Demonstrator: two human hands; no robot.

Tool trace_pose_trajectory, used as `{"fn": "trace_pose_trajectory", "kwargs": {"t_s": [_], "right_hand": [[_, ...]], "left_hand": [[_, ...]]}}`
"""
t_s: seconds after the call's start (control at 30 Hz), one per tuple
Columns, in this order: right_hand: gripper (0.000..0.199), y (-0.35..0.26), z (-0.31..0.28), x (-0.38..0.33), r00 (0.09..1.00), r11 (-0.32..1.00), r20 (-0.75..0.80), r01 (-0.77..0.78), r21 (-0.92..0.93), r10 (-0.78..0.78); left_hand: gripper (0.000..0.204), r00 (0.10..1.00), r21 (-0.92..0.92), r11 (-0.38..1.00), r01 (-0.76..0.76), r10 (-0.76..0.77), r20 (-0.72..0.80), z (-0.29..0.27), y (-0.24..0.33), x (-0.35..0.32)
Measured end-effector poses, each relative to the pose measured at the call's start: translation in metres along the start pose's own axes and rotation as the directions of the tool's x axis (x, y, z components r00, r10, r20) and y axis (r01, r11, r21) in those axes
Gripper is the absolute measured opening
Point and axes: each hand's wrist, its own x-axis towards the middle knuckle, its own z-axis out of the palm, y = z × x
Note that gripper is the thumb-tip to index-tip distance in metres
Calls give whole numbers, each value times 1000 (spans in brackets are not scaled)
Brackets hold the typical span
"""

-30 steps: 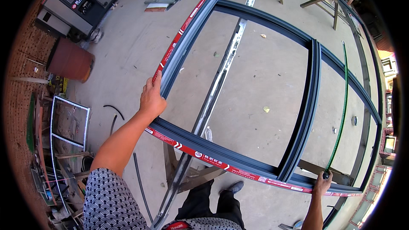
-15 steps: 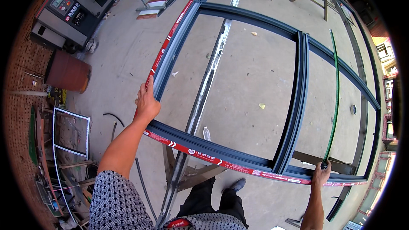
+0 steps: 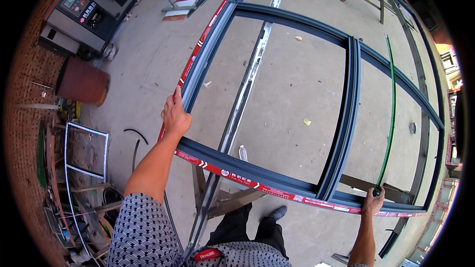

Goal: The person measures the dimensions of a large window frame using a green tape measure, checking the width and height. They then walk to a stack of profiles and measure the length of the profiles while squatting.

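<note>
A large dark grey metal window frame [image 3: 337, 138] with crossbars lies in front of me, red printed protective film along its near and left outer edges. My left hand [image 3: 176, 119] is closed over the left side of the frame, just beyond the near left corner. At the near edge, toward the right, my right hand [image 3: 372, 203] is closed around a small dark tape measure [image 3: 377, 192]. Its green blade [image 3: 392, 104] stretches away from me across the right-hand opening, its far end past the crossbar. The palm side of both hands is hidden.
Metal support rails [image 3: 247, 86] run under the frame. At far left stand a grey machine [image 3: 81, 10] with a control panel and a rusty drum [image 3: 81, 81]. A smaller white-edged frame [image 3: 106, 155] and scrap lean by the brick wall. A plastic bottle [image 3: 243, 153] lies on the floor.
The whole view has shifted slightly, so the frame's left side and my left hand sit a little farther right. Both hands keep their hold, and the tape blade stays extended.
</note>
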Motion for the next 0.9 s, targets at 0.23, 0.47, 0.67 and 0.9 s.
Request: {"fn": "trace_pose_trajectory", "kwargs": {"t_s": [0.23, 0.47, 0.67, 0.9], "right_hand": [[46, -6, -7, 2, 1000, 999, 11, -22, -35, 23], [49, -2, -2, 3, 999, 999, -2, 43, -25, -43], [60, 10, 1, 4, 996, 997, 80, -40, -70, 46], [61, 26, 12, 15, 997, 992, 79, 6, -126, 5]], "left_hand": [[99, 999, -21, 999, 34, -33, 29, -3, 6, 5], [95, 989, 97, 987, 132, -124, -78, 2, 12, -1], [89, 975, 45, 983, 178, -170, -140, 9, 12, -1], [85, 967, 18, 989, 149, -141, -212, 17, 7, 2]]}}
